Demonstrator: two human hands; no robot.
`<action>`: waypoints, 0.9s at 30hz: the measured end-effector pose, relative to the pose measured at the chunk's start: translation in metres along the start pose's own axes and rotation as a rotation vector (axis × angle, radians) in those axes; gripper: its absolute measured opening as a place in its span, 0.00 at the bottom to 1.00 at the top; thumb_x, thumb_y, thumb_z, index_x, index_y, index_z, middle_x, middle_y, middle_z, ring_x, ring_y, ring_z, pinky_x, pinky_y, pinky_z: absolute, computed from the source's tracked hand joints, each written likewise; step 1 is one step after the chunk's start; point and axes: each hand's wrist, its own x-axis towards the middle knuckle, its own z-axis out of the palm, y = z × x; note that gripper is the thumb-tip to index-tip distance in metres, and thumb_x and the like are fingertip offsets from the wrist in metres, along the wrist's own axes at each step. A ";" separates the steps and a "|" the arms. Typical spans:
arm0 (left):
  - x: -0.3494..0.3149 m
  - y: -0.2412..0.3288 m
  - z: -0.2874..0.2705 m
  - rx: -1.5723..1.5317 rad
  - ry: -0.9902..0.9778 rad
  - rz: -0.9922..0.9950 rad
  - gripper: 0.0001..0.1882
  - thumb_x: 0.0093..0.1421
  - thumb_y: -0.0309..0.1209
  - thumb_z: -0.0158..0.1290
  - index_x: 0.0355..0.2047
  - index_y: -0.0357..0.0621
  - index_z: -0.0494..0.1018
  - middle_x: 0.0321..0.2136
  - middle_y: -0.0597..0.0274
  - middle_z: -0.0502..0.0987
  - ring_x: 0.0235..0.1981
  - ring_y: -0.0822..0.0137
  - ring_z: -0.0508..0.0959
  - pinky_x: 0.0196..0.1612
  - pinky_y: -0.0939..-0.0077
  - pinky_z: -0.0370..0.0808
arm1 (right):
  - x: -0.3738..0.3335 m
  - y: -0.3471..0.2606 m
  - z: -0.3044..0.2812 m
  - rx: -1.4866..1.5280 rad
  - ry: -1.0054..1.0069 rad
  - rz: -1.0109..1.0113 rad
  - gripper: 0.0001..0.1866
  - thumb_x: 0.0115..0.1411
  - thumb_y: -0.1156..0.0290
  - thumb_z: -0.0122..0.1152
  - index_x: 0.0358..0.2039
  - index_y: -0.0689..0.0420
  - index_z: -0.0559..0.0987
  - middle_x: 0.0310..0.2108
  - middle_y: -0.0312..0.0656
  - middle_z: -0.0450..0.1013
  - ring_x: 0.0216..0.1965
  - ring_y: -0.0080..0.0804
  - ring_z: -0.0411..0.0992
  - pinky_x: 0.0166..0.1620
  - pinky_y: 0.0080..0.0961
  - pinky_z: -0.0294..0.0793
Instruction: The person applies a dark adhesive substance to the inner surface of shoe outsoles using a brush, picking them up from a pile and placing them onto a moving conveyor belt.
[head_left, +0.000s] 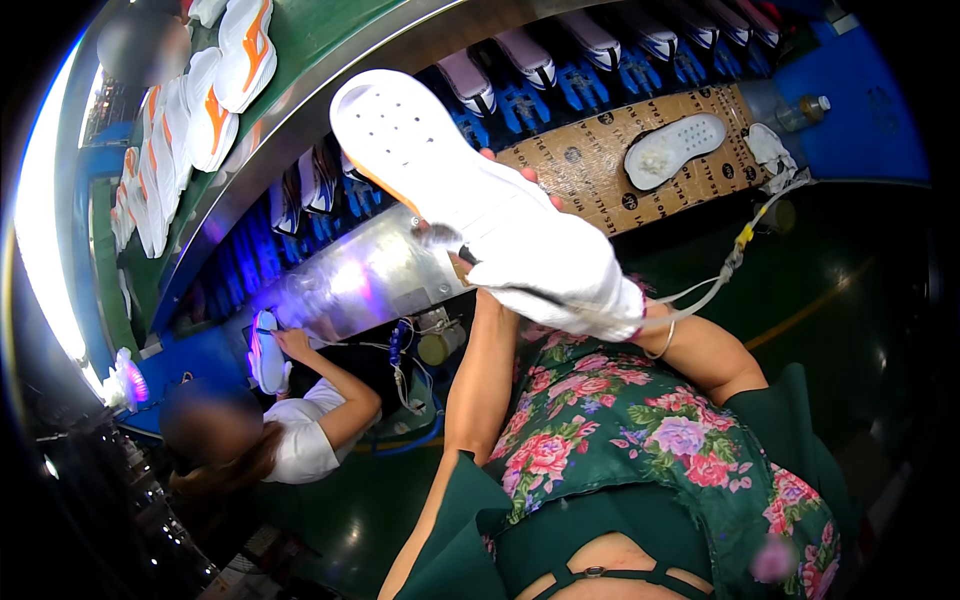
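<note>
A white shoe sole (400, 130) with small holes in its heel and an orange side edge is tilted up in front of me. My left hand (530, 178) is closed round it from beneath, with fingertips curling over the far edge. My right hand (560, 278), in a white glove with a maroon cuff, lies across the near part of the sole. At its fingertips a small brush (436, 237) with blurred bristles touches the sole's orange side. The glove hides the brush's handle and the sole's near end.
Another sole (675, 150), with whitish stuff on it, lies on printed cardboard (580, 175). Shoe uppers on blue holders (585, 85) line up behind. A clear tube (725, 270) hangs near my right wrist. White-orange soles (215, 115) stand upper left; a co-worker (315, 430) handles a shoe.
</note>
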 end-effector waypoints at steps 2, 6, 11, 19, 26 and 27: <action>0.001 0.007 -0.012 0.109 0.097 0.073 0.54 0.50 0.71 0.58 0.66 0.49 0.59 0.59 0.49 0.69 0.53 0.36 0.73 0.50 0.31 0.76 | 0.000 0.008 -0.007 0.004 -0.007 -0.010 0.14 0.55 0.73 0.68 0.44 0.55 0.85 0.44 0.46 0.81 0.44 0.41 0.81 0.50 0.35 0.78; 0.005 0.009 -0.007 0.044 0.103 0.131 0.50 0.51 0.71 0.56 0.66 0.57 0.60 0.59 0.42 0.67 0.53 0.32 0.72 0.49 0.31 0.76 | -0.012 0.015 0.009 -0.028 0.066 0.001 0.14 0.55 0.70 0.70 0.44 0.52 0.85 0.43 0.42 0.81 0.39 0.40 0.81 0.45 0.34 0.79; 0.006 0.017 0.000 -0.001 -0.092 0.046 0.51 0.50 0.71 0.57 0.67 0.57 0.59 0.60 0.40 0.64 0.52 0.27 0.70 0.49 0.31 0.75 | -0.004 0.011 -0.013 0.182 -0.168 -0.061 0.16 0.53 0.69 0.72 0.45 0.50 0.85 0.41 0.42 0.82 0.43 0.36 0.81 0.46 0.33 0.79; 0.007 0.036 -0.012 -0.003 0.015 0.004 0.57 0.46 0.74 0.57 0.68 0.54 0.58 0.57 0.42 0.69 0.54 0.39 0.69 0.55 0.35 0.68 | -0.024 0.017 -0.002 -0.134 -0.162 -0.123 0.15 0.53 0.68 0.72 0.43 0.49 0.85 0.37 0.39 0.81 0.38 0.37 0.81 0.41 0.30 0.80; 0.014 0.056 -0.013 0.042 -0.123 -0.264 0.66 0.38 0.79 0.59 0.66 0.42 0.59 0.48 0.37 0.69 0.45 0.44 0.68 0.46 0.52 0.72 | -0.026 0.019 -0.007 -0.214 -0.231 -0.230 0.17 0.54 0.68 0.71 0.46 0.45 0.85 0.44 0.38 0.80 0.44 0.36 0.78 0.44 0.32 0.79; 0.014 0.059 -0.012 0.063 -0.056 -0.241 0.67 0.36 0.80 0.58 0.65 0.40 0.60 0.44 0.36 0.70 0.42 0.46 0.68 0.42 0.57 0.72 | -0.031 0.015 0.000 -0.165 -0.205 -0.187 0.15 0.54 0.69 0.72 0.43 0.46 0.86 0.40 0.37 0.81 0.40 0.33 0.79 0.42 0.31 0.79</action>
